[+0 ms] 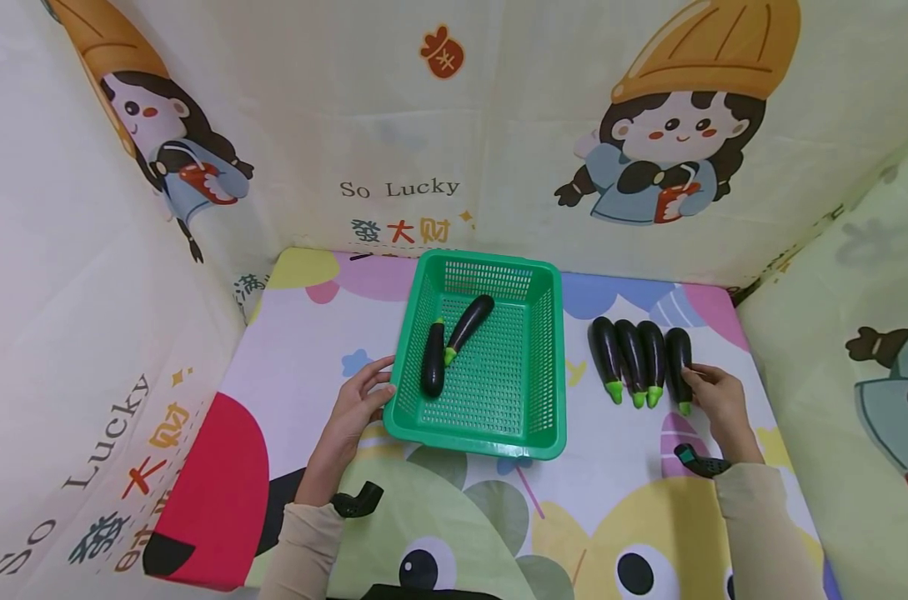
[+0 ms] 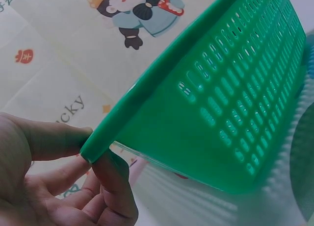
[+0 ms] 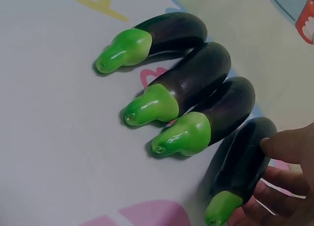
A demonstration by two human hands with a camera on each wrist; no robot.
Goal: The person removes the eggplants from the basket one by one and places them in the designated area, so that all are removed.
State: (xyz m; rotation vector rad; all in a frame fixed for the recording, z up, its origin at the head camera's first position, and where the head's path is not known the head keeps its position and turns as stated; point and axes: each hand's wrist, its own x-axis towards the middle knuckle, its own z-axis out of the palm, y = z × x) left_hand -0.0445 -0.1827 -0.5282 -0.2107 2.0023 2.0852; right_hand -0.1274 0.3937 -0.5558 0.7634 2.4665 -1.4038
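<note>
right grip (image 1: pixel 719 402) pinches rightmost eggplant (image 1: pixel 678 360) (from its right side)

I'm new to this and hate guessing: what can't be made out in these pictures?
Left wrist view: both eggplants inside the green basket, hidden by its wall.
Right wrist view: some fingertips of the right hand, hidden behind the gripped eggplant.
Head view: black shape, cut off by the bottom edge.

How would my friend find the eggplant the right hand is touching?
Find the green basket, then look right to the row of four eggplants. Stop at the rightmost eggplant. Unlike its three neighbours, it has the right hand holding it.
</note>
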